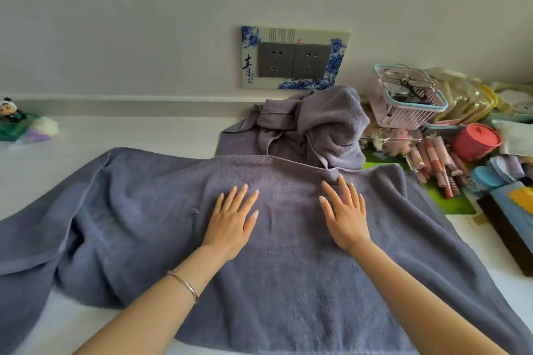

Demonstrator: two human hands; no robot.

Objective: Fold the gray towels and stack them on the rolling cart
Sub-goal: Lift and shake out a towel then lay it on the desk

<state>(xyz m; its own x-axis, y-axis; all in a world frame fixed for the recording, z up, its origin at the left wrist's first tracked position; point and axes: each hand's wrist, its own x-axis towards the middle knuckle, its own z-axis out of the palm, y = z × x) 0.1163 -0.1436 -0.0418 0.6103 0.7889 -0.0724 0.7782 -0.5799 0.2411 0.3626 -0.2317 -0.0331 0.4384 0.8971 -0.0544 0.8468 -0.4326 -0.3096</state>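
A large gray towel (pixel 138 210) lies spread across the white table (pixel 144 132), its left part rumpled and hanging over the near edge. My left hand (pixel 233 216) rests flat on its middle with straight fingers. My right hand (pixel 344 213) lies flat beside it, fingertips near the towel's far hem. A second gray towel (pixel 314 127) sits crumpled in a heap behind, against the wall. No rolling cart is in view.
At the right stand a pink basket (pixel 403 106), a red lidded pot (pixel 476 141), several cosmetic tubes (pixel 435 161) on a green mat and a dark box (pixel 507 225). A panda figure (pixel 8 112) sits far left. Wall sockets (pixel 292 60) are behind.
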